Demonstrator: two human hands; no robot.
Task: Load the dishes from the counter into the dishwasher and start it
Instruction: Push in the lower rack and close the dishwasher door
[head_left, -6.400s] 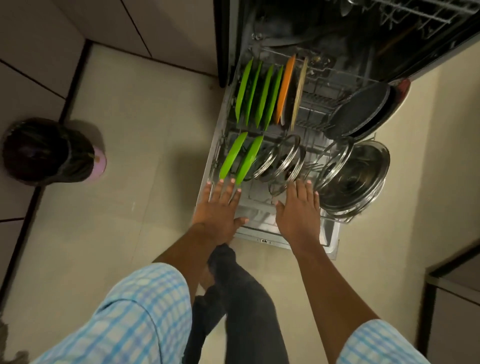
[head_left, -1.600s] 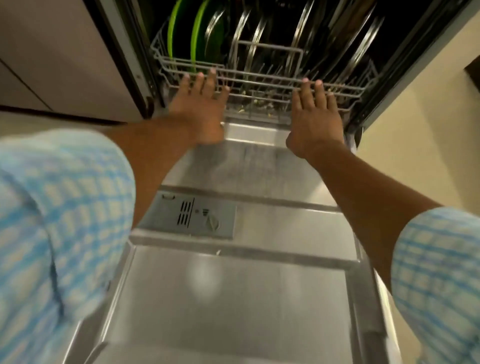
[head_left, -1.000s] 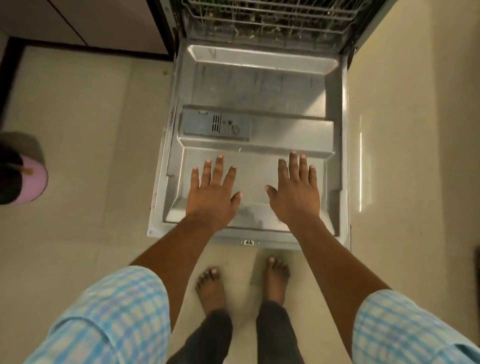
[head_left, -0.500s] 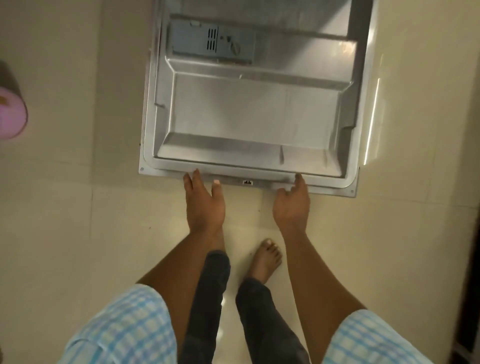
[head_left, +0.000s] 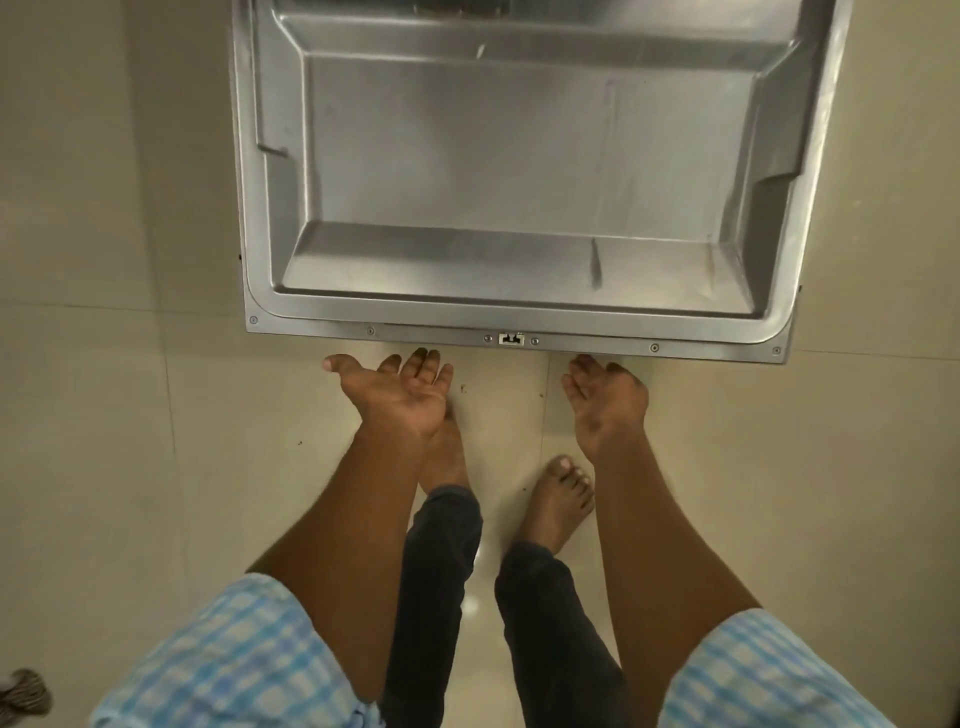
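My left hand (head_left: 397, 397) and right hand (head_left: 608, 402) are both open, palms up, fingers straight, holding nothing. No dish is in view, so I judge the loading finished. The dishwasher door (head_left: 519, 156) lies flat open above the floor (head_left: 104, 441), and lifting it shut and starting the wash are left. Its front edge sits just beyond my fingertips (head_left: 422, 359), which reach under it; whether they touch it I cannot tell.

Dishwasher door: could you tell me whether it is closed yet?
No, the dishwasher door lies open, steel inner face up, with the left hand and right hand palm-up at its front edge.
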